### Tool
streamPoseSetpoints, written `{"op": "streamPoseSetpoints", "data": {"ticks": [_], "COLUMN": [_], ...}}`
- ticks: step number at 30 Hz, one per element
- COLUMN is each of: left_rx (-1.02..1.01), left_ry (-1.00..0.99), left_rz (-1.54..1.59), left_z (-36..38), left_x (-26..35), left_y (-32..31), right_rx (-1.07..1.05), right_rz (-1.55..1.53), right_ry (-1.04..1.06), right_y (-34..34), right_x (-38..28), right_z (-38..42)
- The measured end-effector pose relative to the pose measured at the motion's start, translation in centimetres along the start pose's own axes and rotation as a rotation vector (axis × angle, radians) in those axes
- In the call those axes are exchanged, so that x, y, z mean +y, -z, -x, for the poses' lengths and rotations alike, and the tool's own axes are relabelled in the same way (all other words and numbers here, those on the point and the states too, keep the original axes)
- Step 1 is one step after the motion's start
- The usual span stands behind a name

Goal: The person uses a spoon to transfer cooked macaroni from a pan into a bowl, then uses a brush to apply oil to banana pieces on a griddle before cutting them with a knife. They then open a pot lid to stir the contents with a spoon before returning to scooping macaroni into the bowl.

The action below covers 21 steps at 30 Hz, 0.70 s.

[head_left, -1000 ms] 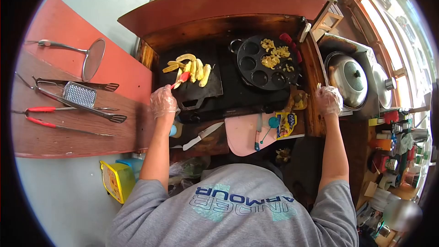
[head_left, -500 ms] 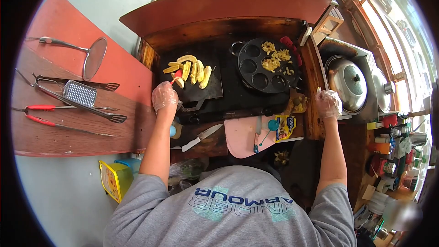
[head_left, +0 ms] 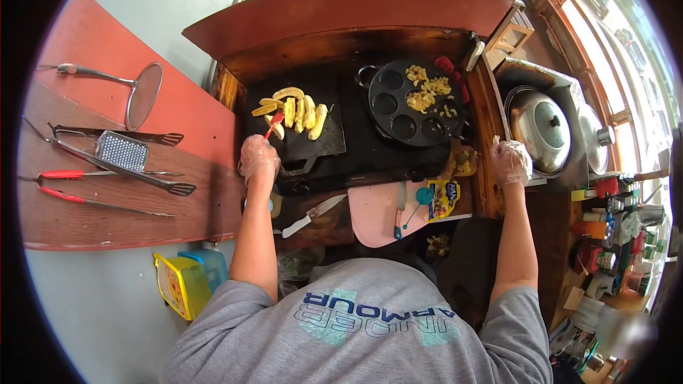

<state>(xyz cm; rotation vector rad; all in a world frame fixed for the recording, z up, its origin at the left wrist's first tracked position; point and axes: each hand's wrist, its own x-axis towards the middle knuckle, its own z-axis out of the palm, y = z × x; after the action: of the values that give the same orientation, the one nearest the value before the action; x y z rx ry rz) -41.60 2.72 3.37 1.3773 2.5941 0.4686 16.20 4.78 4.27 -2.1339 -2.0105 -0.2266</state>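
My left hand [head_left: 259, 157], in a clear plastic glove, is closed around the handle of a red-headed utensil [head_left: 273, 124]; its exact kind is too small to tell. The red head touches a banana piece at the near left of the peeled bananas [head_left: 299, 112]. These lie side by side on a black flat griddle [head_left: 330, 144]. My right hand [head_left: 511, 161], also gloved, has its fingers curled at the top of the wooden side wall [head_left: 489, 163]. Whether it holds anything is hidden. Right of the griddle, a round black pan with hollows [head_left: 385, 122] bears chopped yellow pieces [head_left: 430, 91].
A knife [head_left: 313, 215] and a pink cutting board [head_left: 370, 217] lie near my body, with a yellow packet [head_left: 444, 199] beside the board. Tongs [head_left: 67, 187] and a grater [head_left: 122, 151] rest on the left shelf. A lidded pot [head_left: 542, 131] stands right. Another person sits beyond the red panel [head_left: 348, 11].
My left hand has shifted slightly down and right, and the red utensil's head sits a little lower against the banana piece. My right hand stays at the wooden wall.
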Motion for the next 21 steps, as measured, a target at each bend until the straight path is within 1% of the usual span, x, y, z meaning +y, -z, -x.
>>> {"op": "streamPoseSetpoints", "data": {"ticks": [1,5,7,9,11,13,15,17,19,21], "left_rx": [0.048,0.066,0.001,-0.005,-0.012,0.040,0.047,0.055,0.021,0.047], "left_ry": [-0.017,0.020,0.018,0.013,0.010,0.019,-0.002,-0.021,-0.019,-0.041], "left_rz": [0.020,0.078,0.110,0.093,0.074,0.074,0.071,0.069,0.075,0.057], "left_z": [0.3,1.3,0.9,1.0,1.4,1.9,2.3,2.6,2.9,2.8], "left_x": [-0.1,0.7,0.7,0.9,1.2,1.5,1.6,1.9,2.7,2.6], "left_y": [0.0,0.4,0.3,0.4,0.7,0.8,0.9,1.1,1.5,0.7], "right_rx": [0.001,0.024,0.035,0.128,0.119,0.111,0.005,0.009,0.015,-0.005], "right_rz": [0.000,0.019,0.034,0.025,0.037,0.049,0.024,0.015,0.008,-0.005], "right_ry": [-0.001,0.009,0.008,0.058,0.056,0.054,-0.003,-0.002,-0.002,-0.002], "right_y": [0.0,-0.3,-0.8,-1.3,-1.8,-1.5,-0.9,-0.4,-0.3,-0.4], "right_x": [0.0,0.1,0.4,0.8,1.1,0.8,0.5,0.2,0.3,0.3], "right_z": [0.0,0.1,0.0,0.1,0.1,0.0,0.0,0.1,0.1,0.0]}}
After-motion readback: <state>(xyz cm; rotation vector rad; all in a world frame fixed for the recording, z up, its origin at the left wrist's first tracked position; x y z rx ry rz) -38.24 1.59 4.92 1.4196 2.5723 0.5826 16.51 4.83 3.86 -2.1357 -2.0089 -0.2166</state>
